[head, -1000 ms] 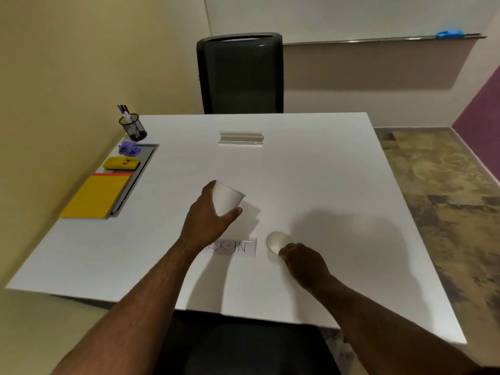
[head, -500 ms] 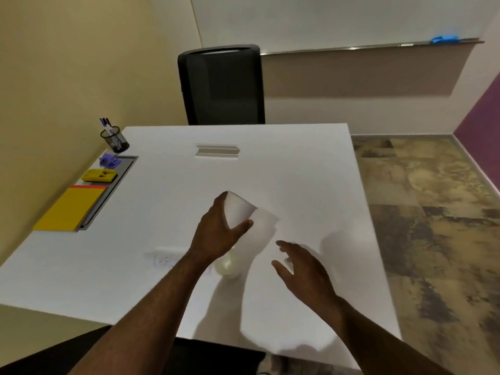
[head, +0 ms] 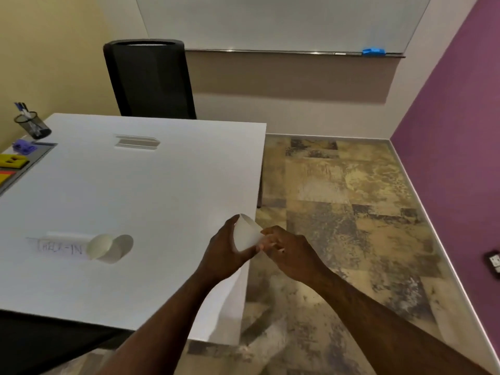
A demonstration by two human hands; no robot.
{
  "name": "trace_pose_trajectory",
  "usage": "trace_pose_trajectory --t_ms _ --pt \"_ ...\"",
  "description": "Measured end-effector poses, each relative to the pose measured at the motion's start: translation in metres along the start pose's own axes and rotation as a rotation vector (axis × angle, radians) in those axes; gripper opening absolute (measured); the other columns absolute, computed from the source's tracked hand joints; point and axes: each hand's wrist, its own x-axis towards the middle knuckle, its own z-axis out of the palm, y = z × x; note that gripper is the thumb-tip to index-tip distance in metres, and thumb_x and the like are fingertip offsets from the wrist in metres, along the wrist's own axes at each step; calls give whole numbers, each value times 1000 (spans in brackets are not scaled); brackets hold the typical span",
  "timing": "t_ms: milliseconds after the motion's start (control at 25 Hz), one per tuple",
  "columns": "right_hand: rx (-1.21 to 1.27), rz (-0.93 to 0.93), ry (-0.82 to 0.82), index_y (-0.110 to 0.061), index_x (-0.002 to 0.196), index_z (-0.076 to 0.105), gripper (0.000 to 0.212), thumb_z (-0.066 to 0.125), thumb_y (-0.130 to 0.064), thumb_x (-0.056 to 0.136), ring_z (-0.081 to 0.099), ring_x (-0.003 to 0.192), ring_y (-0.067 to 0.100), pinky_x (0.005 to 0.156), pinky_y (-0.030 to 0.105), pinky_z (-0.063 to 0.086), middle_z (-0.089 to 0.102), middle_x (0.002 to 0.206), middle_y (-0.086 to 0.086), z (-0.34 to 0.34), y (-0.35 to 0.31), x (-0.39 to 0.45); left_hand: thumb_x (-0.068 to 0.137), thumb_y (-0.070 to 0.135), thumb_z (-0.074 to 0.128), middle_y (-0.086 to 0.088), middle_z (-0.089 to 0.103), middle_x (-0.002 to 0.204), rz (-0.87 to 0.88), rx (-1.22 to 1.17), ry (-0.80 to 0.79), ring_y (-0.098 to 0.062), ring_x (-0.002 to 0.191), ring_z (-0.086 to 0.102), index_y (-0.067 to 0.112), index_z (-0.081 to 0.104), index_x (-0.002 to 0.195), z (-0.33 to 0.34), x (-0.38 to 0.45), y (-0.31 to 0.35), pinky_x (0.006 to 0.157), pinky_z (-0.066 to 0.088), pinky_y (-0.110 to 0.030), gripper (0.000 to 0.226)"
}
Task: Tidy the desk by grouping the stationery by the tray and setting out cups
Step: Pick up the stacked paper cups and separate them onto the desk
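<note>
White desk [head: 140,190], patchy stone floor [head: 338,190]

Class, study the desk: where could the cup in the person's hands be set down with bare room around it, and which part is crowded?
Free: the broad white desk stretch between the cable slot, the cup on the desk and the right edge. Also the near strip below the CHECK-IN label. Crowded: the far left edge, with pen holder and tray.

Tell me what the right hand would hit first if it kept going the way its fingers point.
The right hand points left toward the white paper cup held in the left hand; its fingertips look already at the cup's side, so that cup comes first, though depth is unclear.
</note>
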Motion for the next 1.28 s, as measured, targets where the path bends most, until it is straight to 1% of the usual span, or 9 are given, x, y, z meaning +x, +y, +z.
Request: trace_pose_trajectory --t_ms 160,280,400,440,560,760,1000,1160,1280 --pt "-55 -39 19 -26 113 63 25 57 -38 92 63 87 8 66 16 45 72 109 -1 -34 23 23 67 69 69 22 49 119 -13 -57 -5 -3 102 51 37 35 136 38 26 19 78 44 -14 83" --pt "-118 -59 1 -25 112 64 24 53 -38 94 62 85 8 61 11 40 71 107 -2 -58 42 50 66 69 71 22 51 119 -46 -77 -41 -4 102 55 38 36 134 61 64 22 81 50 -19 83" --pt "-195 -105 -23 -27 108 66 22 53 -37 94 63 81 7 63 18 45 73 103 -1 -89 63 97 64 75 68 23 55 119 -64 -101 -97 -4 104 60 44 36 128 85 118 21 76 50 -12 78" --pt "-219 -115 -27 -27 109 67 22 54 -37 93 64 82 8 66 21 48 73 104 -1 -98 68 117 64 74 69 20 56 122 -73 -96 -124 -5 107 60 44 36 130 90 138 20 80 51 -14 79" --pt "-326 -134 -87 -24 113 66 26 56 -37 92 66 89 11 73 29 55 72 110 -1 -120 68 191 65 68 72 8 52 138 -152 5 -213 -13 120 54 36 32 140 90 200 7 97 52 -37 91" --pt "-360 -236 -146 -20 111 67 25 58 -32 91 69 86 16 70 31 57 73 111 4 -126 40 322 80 56 63 -8 25 159 -533 353 -200 -30 141 34 20 20 152 44 267 -38 112 35 -46 91" --pt "-336 -312 -332 -24 109 66 24 61 -34 89 69 78 16 71 30 54 75 99 2 -72 1 442 82 47 62 -12 27 151 -1162 289 -124 -36 132 42 15 35 143 1 266 -97 107 40 -48 74" --pt "-326 -411 -435 -22 104 67 20 62 -33 87 67 74 17 66 25 45 75 87 3 -14 -24 521 83 57 60 -10 1 162 -1256 246 -114 -41 140 30 21 15 153 -15 275 -132 113 32 -50 90" --pt "-310 -488 -466 -17 108 67 25 62 -30 88 70 85 19 72 26 47 74 104 5 33 -43 583 82 65 55 -13 -9 162 -1323 190 -94 -40 145 23 24 7 155 -29 304 -148 117 23 -54 96"
